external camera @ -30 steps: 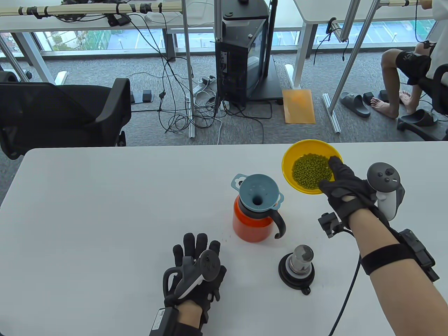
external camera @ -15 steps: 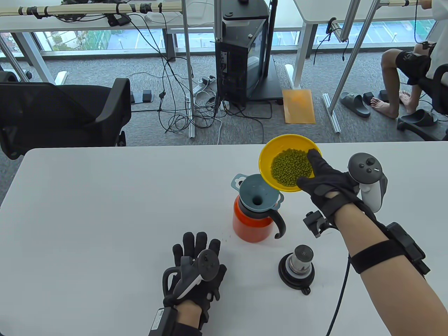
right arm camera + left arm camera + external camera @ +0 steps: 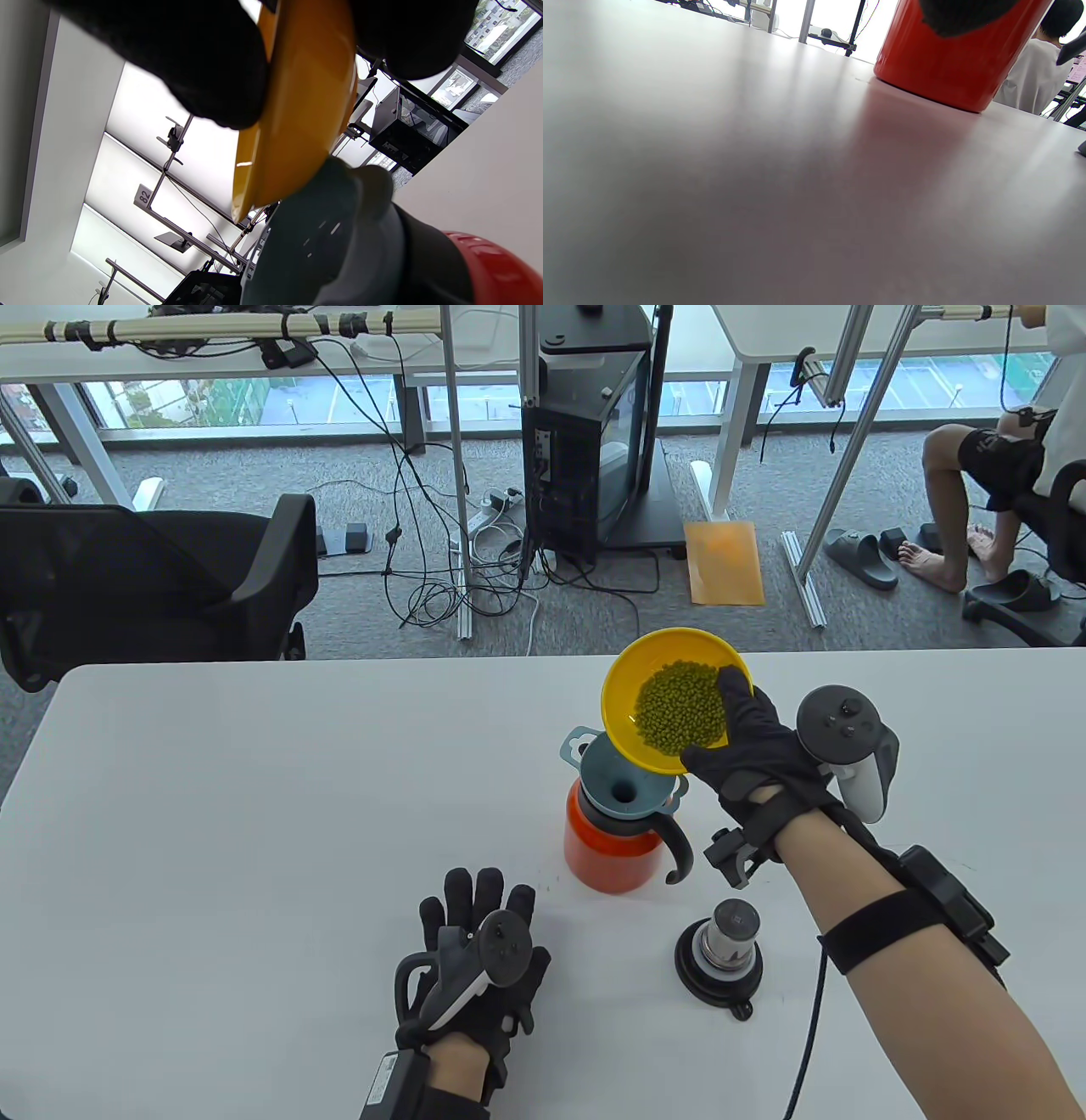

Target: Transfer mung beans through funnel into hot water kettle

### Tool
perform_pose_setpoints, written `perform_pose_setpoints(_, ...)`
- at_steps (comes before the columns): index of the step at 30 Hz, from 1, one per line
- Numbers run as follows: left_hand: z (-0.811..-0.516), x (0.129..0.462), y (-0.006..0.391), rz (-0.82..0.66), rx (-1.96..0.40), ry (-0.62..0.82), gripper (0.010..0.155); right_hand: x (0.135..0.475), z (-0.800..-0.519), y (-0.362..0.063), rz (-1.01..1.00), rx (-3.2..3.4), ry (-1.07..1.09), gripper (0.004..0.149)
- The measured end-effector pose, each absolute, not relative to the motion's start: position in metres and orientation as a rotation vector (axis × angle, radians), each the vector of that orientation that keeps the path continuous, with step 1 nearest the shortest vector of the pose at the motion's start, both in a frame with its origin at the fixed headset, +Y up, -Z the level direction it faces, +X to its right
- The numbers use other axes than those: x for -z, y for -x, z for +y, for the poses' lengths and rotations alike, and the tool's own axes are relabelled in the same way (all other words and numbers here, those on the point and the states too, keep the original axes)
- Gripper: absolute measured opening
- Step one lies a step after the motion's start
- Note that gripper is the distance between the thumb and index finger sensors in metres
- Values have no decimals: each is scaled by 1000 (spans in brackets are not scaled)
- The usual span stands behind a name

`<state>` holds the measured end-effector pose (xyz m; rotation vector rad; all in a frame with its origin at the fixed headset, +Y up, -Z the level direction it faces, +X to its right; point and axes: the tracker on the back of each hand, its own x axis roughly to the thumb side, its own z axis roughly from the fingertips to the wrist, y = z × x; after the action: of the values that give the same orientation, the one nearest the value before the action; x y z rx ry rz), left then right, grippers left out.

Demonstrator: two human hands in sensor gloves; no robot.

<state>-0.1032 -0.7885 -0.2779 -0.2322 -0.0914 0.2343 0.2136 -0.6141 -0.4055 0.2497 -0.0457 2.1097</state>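
Yellow bowl [image 3: 632, 704], pinched in the right hand [image 3: 755, 755] grip, should tip slowly over the funnel [image 3: 624, 785]; left hand [image 3: 475, 959] lies spread.

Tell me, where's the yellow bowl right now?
In the table view, the right hand holds the yellow bowl above the blue funnel.

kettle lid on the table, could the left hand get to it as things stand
Probably yes. The left hand rests flat on the table, holding nothing, and the kettle lid sits to its right with bare tabletop between them. The orange kettle stands farther back, off that path.
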Motion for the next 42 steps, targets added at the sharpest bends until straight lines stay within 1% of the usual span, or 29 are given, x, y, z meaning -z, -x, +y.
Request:
perform_pose_setpoints(8,-788,278,103,-93,-239,232,77,402,-617,-207,-47,-2183,-290,103)
perform_pose_setpoints(17,-788,278,103,-94,-245,232,78,394,-619,-192,-94,-2342,-380,108)
perform_pose_setpoints(22,-788,278,103,-93,-252,234,78,388,-618,-184,-139,-2452,-441,110)
perform_pose_setpoints(42,-788,278,104,-94,-260,236,78,374,-615,-169,-379,-2667,-666,112)
